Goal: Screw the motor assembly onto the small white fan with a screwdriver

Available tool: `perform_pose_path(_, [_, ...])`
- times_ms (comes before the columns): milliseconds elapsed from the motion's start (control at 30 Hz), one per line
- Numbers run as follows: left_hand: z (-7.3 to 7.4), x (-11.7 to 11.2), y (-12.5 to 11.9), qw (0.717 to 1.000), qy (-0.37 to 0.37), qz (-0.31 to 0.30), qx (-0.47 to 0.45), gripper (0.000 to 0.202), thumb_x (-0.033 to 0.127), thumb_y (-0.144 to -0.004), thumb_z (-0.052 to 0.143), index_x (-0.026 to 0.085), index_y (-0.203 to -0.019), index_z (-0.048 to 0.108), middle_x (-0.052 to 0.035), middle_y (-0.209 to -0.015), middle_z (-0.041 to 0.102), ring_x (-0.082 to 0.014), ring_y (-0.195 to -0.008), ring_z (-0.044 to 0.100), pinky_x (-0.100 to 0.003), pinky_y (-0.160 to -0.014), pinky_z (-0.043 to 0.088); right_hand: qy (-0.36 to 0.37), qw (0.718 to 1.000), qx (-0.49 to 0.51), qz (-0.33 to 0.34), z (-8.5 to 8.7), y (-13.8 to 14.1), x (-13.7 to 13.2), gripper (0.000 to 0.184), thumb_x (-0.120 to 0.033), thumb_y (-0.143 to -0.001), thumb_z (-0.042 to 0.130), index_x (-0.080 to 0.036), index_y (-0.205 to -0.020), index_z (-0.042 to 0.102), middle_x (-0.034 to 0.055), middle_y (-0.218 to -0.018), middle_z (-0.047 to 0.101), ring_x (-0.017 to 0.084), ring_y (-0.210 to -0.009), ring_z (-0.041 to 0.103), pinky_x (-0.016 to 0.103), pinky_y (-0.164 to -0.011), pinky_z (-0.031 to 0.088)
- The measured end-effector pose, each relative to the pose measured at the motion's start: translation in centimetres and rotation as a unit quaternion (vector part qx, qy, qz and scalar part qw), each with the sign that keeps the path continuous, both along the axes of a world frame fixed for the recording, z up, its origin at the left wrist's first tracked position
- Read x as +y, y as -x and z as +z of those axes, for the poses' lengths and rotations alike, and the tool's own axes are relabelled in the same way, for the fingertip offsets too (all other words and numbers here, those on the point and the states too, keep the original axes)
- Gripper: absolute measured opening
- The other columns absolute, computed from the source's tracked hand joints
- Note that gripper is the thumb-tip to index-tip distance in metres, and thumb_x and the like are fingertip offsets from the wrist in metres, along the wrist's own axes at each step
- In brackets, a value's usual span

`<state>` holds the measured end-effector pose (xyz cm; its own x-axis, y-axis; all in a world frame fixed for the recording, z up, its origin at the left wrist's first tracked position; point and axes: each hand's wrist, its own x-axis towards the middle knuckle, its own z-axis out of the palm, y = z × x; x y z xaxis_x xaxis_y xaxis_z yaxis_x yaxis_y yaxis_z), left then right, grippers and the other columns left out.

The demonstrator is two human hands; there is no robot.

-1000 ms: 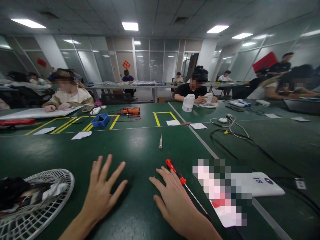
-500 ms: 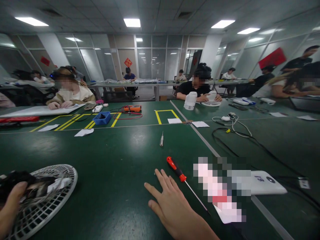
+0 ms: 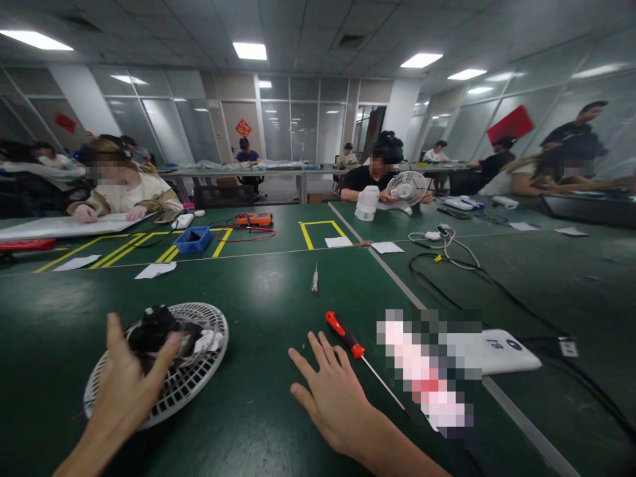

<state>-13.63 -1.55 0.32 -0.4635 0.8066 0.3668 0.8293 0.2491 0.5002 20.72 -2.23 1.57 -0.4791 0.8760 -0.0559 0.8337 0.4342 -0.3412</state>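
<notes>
My left hand (image 3: 126,381) grips the near edge of a white round fan grille (image 3: 191,377) lying flat on the green table (image 3: 258,291). A black motor part (image 3: 156,328) with wires sits on the grille, just past my fingers. My right hand (image 3: 330,391) rests flat on the table, fingers spread and holding nothing. A red-handled screwdriver (image 3: 350,344) lies beside its fingertips on the right. A small silver screwdriver (image 3: 315,278) lies farther out on the table.
A white flat device (image 3: 497,351) and black cables (image 3: 462,278) lie on the right. A blue tray (image 3: 193,240), an orange meter (image 3: 253,218) and paper slips sit farther out. Other people work at the far side; one holds a small white fan (image 3: 406,187).
My left hand left the table, went left to the fan grille and has drawn it in toward the centre. My right hand has stayed flat in place.
</notes>
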Motion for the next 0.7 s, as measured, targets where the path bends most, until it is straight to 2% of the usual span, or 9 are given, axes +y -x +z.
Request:
perform_pose_path(33, [0.1, 0.4, -1.3, 0.999, 0.020, -0.019, -0.031, 0.114, 0.077, -0.087, 0.050, 0.010, -0.162, -0.004, -0.0255, -0.167, 0.022, -0.0474, -0.146, 0.039, -0.063, -0.117, 0.039, 0.003, 1.000, -0.004, 0.003, 0.1, 0.0, 0.1, 0.059, -0.049, -0.106, 0.041, -0.026, -0.159, 0.038, 0.0181, -0.169, 0.023, 0.037, -0.156, 0.017, 0.061, -0.121, 0.024])
perform_pose_path(100, [0.3, 1.2, -3.9, 0.996, -0.013, -0.069, -0.055, 0.111, 0.075, -0.088, 0.048, 0.009, -0.162, -0.002, -0.0247, -0.167, 0.024, -0.0450, -0.150, 0.035, -0.062, -0.122, 0.032, 0.008, 1.000, -0.010, 0.006, 0.2, 0.1, 0.3, 0.062, -0.049, -0.105, 0.042, -0.021, -0.160, 0.036, 0.0170, -0.168, 0.025, 0.036, -0.156, 0.018, 0.060, -0.121, 0.024])
perform_pose_path(233, [0.2, 1.9, -8.7, 0.985, -0.037, -0.157, -0.064, 0.111, 0.070, -0.088, 0.056, 0.013, -0.163, -0.004, -0.0273, -0.163, 0.032, -0.0471, -0.149, 0.035, -0.072, -0.120, 0.027, 0.009, 1.000, -0.022, 0.002, 0.2, 0.4, 0.7, 0.071, -0.051, -0.103, 0.046, -0.012, -0.160, 0.033, 0.0169, -0.167, 0.027, 0.036, -0.156, 0.023, 0.060, -0.122, 0.024])
perform_pose_path(400, [-0.1, 2.1, -13.7, 0.974, -0.060, -0.203, -0.080, 0.103, 0.062, -0.091, 0.058, 0.024, -0.163, -0.003, -0.0217, -0.169, 0.019, -0.0476, -0.155, 0.022, -0.077, -0.119, 0.020, -0.014, 0.998, -0.051, 0.013, 0.5, 0.5, 1.3, 0.070, -0.050, -0.101, 0.049, -0.006, -0.155, 0.041, 0.0208, -0.162, 0.037, 0.038, -0.151, 0.033, 0.059, -0.119, 0.031])
perform_pose_path(533, [0.0, 2.3, -15.4, 0.966, -0.070, -0.232, -0.094, 0.098, 0.058, -0.094, 0.056, 0.028, -0.163, -0.007, -0.0177, -0.171, 0.015, -0.0435, -0.158, 0.014, -0.077, -0.122, 0.011, -0.031, 0.995, -0.091, -0.018, 1.6, 0.3, 1.8, 0.054, -0.032, -0.101, 0.051, -0.006, -0.147, 0.052, 0.0224, -0.153, 0.053, 0.038, -0.140, 0.050, 0.055, -0.110, 0.043])
perform_pose_path(633, [0.1, 1.9, -15.0, 0.956, -0.072, -0.254, -0.130, 0.097, 0.053, -0.095, 0.057, 0.031, -0.162, -0.009, -0.0171, -0.171, 0.019, -0.0391, -0.157, 0.021, -0.072, -0.124, 0.019, -0.028, 0.992, -0.106, -0.061, 2.7, -0.1, 2.1, 0.039, -0.014, -0.099, 0.044, -0.012, -0.130, 0.068, 0.0178, -0.131, 0.070, 0.033, -0.114, 0.070, 0.047, -0.097, 0.052])
perform_pose_path(700, [-0.1, 1.5, -14.5, 0.952, -0.075, -0.261, -0.142, 0.095, 0.051, -0.096, 0.057, 0.032, -0.162, -0.009, -0.0166, -0.170, 0.020, -0.0368, -0.156, 0.027, -0.068, -0.123, 0.027, -0.022, 0.990, -0.111, -0.080, 3.3, -0.4, 2.1, 0.040, -0.008, -0.098, 0.040, -0.016, -0.121, 0.072, 0.0149, -0.123, 0.074, 0.030, -0.106, 0.073, 0.043, -0.092, 0.053])
